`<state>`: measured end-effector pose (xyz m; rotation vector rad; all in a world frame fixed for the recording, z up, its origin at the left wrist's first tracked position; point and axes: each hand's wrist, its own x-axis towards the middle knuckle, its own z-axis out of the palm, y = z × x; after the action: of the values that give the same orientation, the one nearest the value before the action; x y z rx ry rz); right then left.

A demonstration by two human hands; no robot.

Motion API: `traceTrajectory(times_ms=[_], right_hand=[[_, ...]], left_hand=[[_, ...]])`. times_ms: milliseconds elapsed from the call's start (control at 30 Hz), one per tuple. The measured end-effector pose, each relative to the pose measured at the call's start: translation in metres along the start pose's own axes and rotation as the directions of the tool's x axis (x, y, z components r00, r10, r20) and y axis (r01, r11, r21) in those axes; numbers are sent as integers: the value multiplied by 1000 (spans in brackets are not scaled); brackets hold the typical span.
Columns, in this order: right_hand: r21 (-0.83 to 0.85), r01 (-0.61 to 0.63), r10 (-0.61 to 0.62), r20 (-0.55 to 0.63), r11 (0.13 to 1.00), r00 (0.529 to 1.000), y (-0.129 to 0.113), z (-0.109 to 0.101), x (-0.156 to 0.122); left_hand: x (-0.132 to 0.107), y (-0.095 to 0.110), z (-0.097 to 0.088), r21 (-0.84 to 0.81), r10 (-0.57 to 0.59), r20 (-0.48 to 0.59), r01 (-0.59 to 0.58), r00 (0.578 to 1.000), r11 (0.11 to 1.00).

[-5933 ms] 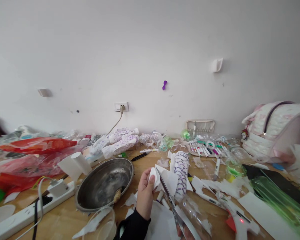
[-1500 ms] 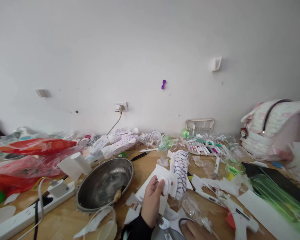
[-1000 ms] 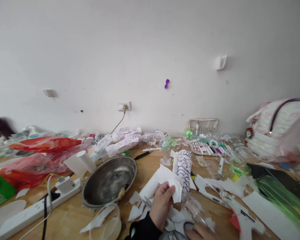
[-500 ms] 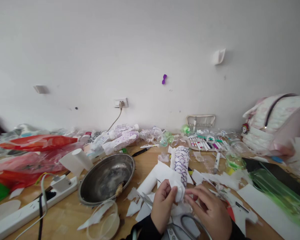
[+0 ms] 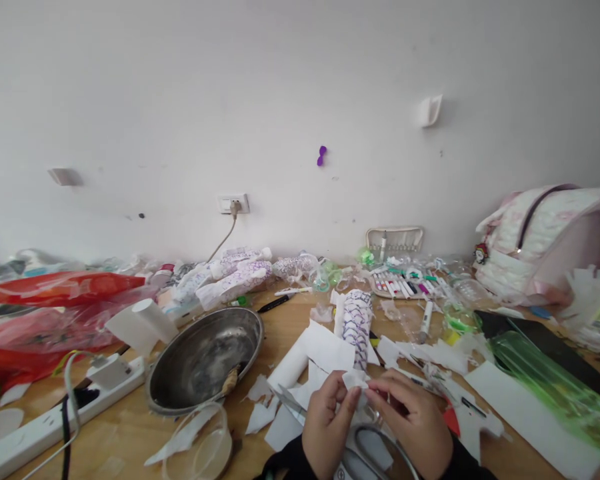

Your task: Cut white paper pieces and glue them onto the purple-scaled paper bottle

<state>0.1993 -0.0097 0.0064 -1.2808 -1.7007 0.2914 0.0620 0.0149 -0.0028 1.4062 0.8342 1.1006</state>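
Observation:
Between my two hands is a small piece of white paper (image 5: 355,379), pinched at its left side by my left hand (image 5: 329,417) and at its right side by my right hand (image 5: 409,415). Fingers of both hands are closed, thumbs toward each other. Below them lies a pair of scissors (image 5: 373,448), its handles partly hidden by my right hand and its blades pointing up-left. Just beyond my hands stands a white roll with purple scale-like drawing (image 5: 357,327). A white paper roll (image 5: 290,364) with a loose sheet lies to its left.
A metal bowl (image 5: 207,360) sits left of my hands, with a clear plastic lid (image 5: 200,447) in front. A power strip (image 5: 65,417) and red plastic bags (image 5: 60,287) are farther left. Markers (image 5: 400,285), paper scraps and a backpack (image 5: 545,247) lie to the right.
My right hand has moved in against the paper, and its fingers now pinch it beside my left hand. The paper shows smaller between my fingers. The view has shifted slightly right.

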Motion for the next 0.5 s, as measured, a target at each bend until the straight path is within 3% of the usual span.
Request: traceTrajectory(times_ms=[300, 500], right_hand=[[-125, 123, -125, -10, 985, 992, -6, -3, 1], [-79, 91, -91, 4, 993, 996, -4, -1, -5]], left_hand=[[-4, 3, -2, 195, 50, 19, -53, 999, 979], [-3, 8, -2, 174, 44, 48, -52, 998, 983]])
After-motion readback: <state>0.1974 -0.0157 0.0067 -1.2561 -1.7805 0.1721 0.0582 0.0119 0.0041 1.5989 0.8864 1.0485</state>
